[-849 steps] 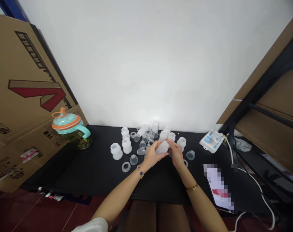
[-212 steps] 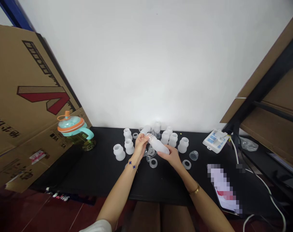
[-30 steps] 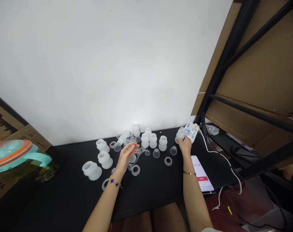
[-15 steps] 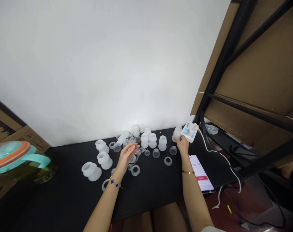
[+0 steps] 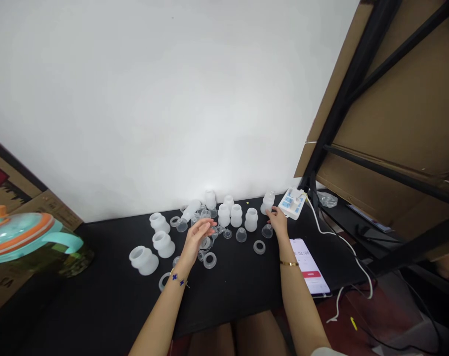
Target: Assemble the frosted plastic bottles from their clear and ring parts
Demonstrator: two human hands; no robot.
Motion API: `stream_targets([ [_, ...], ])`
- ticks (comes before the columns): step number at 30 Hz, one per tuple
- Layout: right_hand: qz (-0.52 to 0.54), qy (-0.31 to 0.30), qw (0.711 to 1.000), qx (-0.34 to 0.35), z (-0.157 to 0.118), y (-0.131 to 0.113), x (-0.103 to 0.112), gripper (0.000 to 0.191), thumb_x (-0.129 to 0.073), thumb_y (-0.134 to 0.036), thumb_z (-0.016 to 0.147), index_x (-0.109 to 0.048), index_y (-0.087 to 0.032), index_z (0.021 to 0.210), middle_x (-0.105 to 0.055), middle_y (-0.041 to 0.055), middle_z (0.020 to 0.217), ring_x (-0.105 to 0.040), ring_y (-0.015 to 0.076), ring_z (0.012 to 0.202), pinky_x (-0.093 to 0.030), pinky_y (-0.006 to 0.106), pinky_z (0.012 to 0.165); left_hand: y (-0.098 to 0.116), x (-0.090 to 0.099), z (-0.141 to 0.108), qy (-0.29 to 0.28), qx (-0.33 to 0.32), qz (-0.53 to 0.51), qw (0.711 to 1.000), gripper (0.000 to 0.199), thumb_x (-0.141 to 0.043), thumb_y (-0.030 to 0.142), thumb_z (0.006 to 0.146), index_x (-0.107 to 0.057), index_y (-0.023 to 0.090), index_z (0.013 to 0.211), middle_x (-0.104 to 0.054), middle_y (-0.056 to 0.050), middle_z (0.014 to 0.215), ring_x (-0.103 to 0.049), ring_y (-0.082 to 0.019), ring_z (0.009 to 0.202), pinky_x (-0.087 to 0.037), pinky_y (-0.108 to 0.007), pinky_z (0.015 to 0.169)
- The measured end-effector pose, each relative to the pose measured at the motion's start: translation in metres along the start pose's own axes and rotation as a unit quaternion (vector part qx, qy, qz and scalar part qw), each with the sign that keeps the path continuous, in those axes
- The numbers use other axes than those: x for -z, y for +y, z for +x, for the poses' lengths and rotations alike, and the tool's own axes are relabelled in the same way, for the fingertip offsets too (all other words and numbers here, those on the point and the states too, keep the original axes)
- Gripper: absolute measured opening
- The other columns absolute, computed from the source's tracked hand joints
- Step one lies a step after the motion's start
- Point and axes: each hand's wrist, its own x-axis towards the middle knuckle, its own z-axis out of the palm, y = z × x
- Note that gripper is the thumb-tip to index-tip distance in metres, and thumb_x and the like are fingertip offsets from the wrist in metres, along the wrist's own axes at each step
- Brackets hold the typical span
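My right hand [image 5: 278, 222] has its fingertips closed against the lower right side of a small white waisted bottle [image 5: 267, 202] topped by a clear piece; the far side of this grip is hidden. A clear dome [image 5: 267, 231] lies just below that hand. My left hand [image 5: 198, 237] is over a jumble of clear plastic parts, its fingers loosely stretched and nothing in them. Near it are a translucent ring [image 5: 210, 260] and a clear dome [image 5: 241, 235]. Several open white bottles [image 5: 251, 220] stand in the middle, and further white bottles [image 5: 144, 261] lie tilted to the left.
A white power strip [image 5: 292, 202] with a cable sits against the right rear of the black table [image 5: 231, 296]. A lit phone [image 5: 309, 267] lies beside my right forearm. At far left is a jug [image 5: 27, 237] with a turquoise handle. A metal rack [image 5: 330, 113] rises on the right.
The white bottle at my right hand has shifted slightly left and back, my right hand moving with it. My left hand has kept its pose. The whole view has shifted a little.
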Motion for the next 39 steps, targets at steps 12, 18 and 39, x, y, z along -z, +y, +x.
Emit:
stream_targets([
  [12,-0.025,-0.025,0.999,0.013,0.001,0.001,-0.004,0.044,-0.059,-0.04,0.088,-0.063,-0.017,0.125,-0.075,0.0047,0.094,-0.067,0.0176,0.064,-0.048,0.028,0.067,-0.02,-0.009,-0.006,-0.045,-0.187,0.407,0.893,0.024,-0.067,0.04,0.087,-0.071,0.023,0.104,-0.075,-0.006,0.102,-0.067,-0.023,0.086,-0.05,-0.037,0.084],
  [18,-0.057,0.024,0.998,0.034,-0.012,-0.016,0.006,0.039,-0.056,-0.037,0.09,-0.065,-0.02,0.125,-0.074,0.0077,0.107,-0.066,0.0244,0.094,-0.045,0.032,0.082,-0.026,-0.01,-0.008,-0.072,-0.244,0.537,0.804,0.019,-0.057,0.031,0.095,-0.07,0.023,0.105,-0.074,-0.008,0.105,-0.066,-0.027,0.101,-0.048,-0.04,0.09],
  [39,-0.268,-0.103,0.86,0.422,-0.125,-0.086,-0.047,0.017,-0.059,-0.029,0.098,-0.073,-0.022,0.097,-0.074,0.0075,0.095,-0.065,0.0235,0.095,-0.046,0.028,0.076,-0.026,-0.01,-0.007,-0.074,-0.251,0.583,0.769,0.015,-0.059,0.017,0.091,-0.071,0.022,0.099,-0.074,-0.008,0.101,-0.065,-0.027,0.101,-0.044,-0.044,0.093],
])
